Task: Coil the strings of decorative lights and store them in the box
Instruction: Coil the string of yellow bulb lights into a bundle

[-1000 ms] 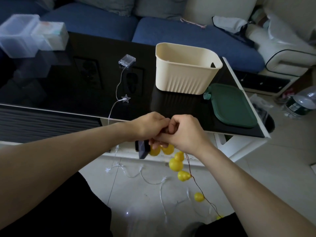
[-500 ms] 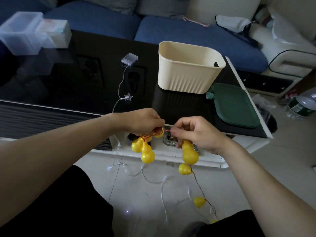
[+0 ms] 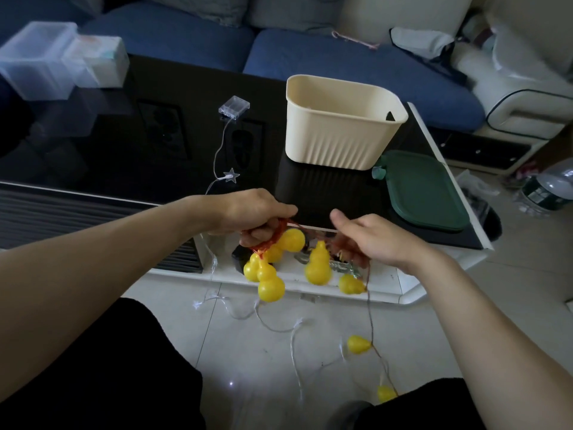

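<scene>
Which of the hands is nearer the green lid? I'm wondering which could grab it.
Right. The right hand is just in front of the green lid, off its near-left corner, pinching the wire. The left hand is farther left, gripping the coiled gourd lights.

The left hand [image 3: 248,212] grips a bunch of red wire with several yellow gourd lights [image 3: 269,268] hanging under it, in front of the black table [image 3: 124,156]. The right hand [image 3: 369,240] holds the same red wire [image 3: 369,308] with curled fingers, thumb raised; one gourd hangs just below it and the wire trails down to more gourds on the floor [image 3: 465,305]. On the table stand a cream box [image 3: 338,131], a green lid [image 3: 428,193] beside it, and a clear battery case [image 3: 234,107] whose pale star light string [image 3: 231,175] runs off the edge to the floor.
</scene>
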Demonstrator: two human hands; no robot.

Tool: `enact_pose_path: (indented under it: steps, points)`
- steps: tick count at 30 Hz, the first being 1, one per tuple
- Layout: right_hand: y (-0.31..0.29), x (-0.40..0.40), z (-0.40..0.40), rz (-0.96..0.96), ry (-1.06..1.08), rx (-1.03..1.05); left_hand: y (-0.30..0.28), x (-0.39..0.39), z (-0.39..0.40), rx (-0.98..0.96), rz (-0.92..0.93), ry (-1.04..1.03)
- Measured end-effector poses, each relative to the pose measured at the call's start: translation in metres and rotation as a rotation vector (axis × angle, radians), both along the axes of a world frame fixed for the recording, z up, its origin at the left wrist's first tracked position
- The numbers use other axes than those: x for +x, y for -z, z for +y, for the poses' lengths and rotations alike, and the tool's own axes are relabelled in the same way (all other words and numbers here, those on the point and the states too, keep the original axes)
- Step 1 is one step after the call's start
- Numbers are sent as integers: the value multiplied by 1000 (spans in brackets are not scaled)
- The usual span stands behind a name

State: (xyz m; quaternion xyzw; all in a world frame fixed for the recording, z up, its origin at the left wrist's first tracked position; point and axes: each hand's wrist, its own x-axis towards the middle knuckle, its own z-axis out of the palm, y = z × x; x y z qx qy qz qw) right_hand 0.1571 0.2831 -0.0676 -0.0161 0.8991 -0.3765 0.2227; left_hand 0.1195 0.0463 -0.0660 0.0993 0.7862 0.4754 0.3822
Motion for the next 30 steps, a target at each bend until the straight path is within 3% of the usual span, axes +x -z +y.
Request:
enact_pose_path:
  steps: [5,14,23,30]
  points:
    - [1,-1,18,130,77,52,5,-7,-2,96,-61,-277]
    - [11,7,-14,253,-25,-23,0,-9,6,622,-421,-662]
    - [8,13,-37,323,-154,108,-5,-1,16,855,-462,-536]
    - [5,14,-38,258,-254,129,5,10,33,689,-247,-385]
